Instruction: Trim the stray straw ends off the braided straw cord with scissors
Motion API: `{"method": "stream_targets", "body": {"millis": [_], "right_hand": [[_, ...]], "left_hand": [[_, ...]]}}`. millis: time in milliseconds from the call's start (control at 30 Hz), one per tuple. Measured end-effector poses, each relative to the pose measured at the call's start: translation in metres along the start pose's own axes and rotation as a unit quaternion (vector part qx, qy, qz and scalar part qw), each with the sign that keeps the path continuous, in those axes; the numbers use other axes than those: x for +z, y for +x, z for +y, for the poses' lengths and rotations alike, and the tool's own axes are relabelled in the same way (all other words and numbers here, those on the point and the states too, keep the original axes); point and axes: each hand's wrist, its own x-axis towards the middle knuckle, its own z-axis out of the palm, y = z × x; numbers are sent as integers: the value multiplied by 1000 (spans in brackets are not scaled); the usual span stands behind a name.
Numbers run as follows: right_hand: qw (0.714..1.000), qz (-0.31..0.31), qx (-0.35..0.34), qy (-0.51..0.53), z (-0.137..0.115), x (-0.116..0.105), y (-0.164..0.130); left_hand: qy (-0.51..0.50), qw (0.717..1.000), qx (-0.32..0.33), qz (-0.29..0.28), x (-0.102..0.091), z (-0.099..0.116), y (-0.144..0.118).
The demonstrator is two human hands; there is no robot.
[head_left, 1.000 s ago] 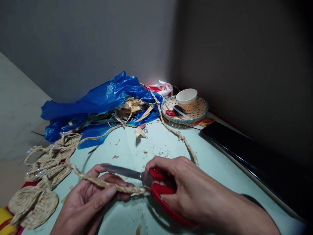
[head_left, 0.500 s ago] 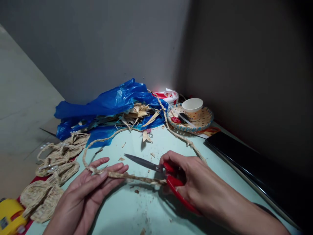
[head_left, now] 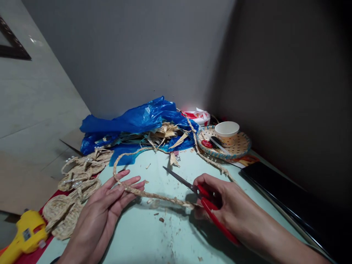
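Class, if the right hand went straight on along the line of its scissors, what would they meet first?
Most likely the far curve of the braided cord, by the blue plastic bag; but the scissors in the right hand look raised, so they might pass over it.

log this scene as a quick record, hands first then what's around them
left hand: the left hand is spread, braided cord across its fingers
right hand: the right hand grips red-handled scissors; the cord reaches its fingers
left side: woven pieces, yellow tool
back: blue plastic bag with dry strips
right side: woven tray holding a paper cup
surface: pale green, scattered with scraps
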Motion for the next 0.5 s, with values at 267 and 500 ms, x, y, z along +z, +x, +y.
{"method": "stream_targets", "body": {"millis": [267, 500], "right_hand": [[998, -32, 19, 51, -3, 1, 1], [981, -42, 28, 188, 0, 2, 1]], "left_hand": [[0, 999, -6, -36, -2, -3, 3], [167, 981, 99, 12, -33, -3, 27]]}}
